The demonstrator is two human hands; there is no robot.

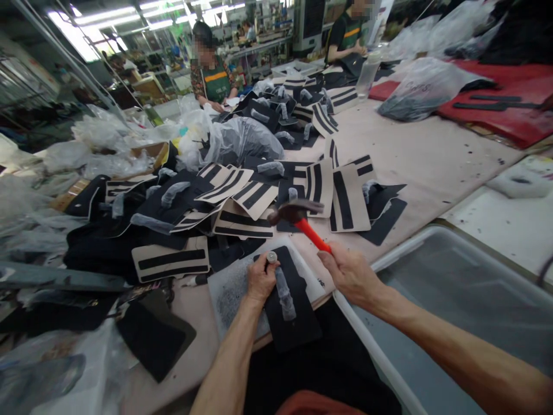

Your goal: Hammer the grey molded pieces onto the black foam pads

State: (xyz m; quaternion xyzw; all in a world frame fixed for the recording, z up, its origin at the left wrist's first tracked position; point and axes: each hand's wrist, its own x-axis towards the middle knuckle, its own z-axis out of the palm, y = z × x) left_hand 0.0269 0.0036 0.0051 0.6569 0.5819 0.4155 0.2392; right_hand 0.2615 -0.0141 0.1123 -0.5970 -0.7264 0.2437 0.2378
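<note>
My right hand point(345, 270) is closed round the orange handle of a hammer point(311, 235), its dark head raised above and beyond my left hand. Upright in the closed fingers of my left hand point(261, 281) is a metal punch point(272, 257), with its round top showing and its lower end hidden. Under that hand lies a black panel point(298, 323) with a plastic-wrapped handle point(285, 294) along it. The panel rests on a pale, worn board point(228, 300) at the table's near edge.
Piled beyond the board are black and beige striped panels point(173, 260). To the right is a grey plastic bin point(453, 288). Plastic bags point(246, 138) lie at the left and back. A red sheet point(496, 109) is at the far right. Two people point(216, 83) work across the table.
</note>
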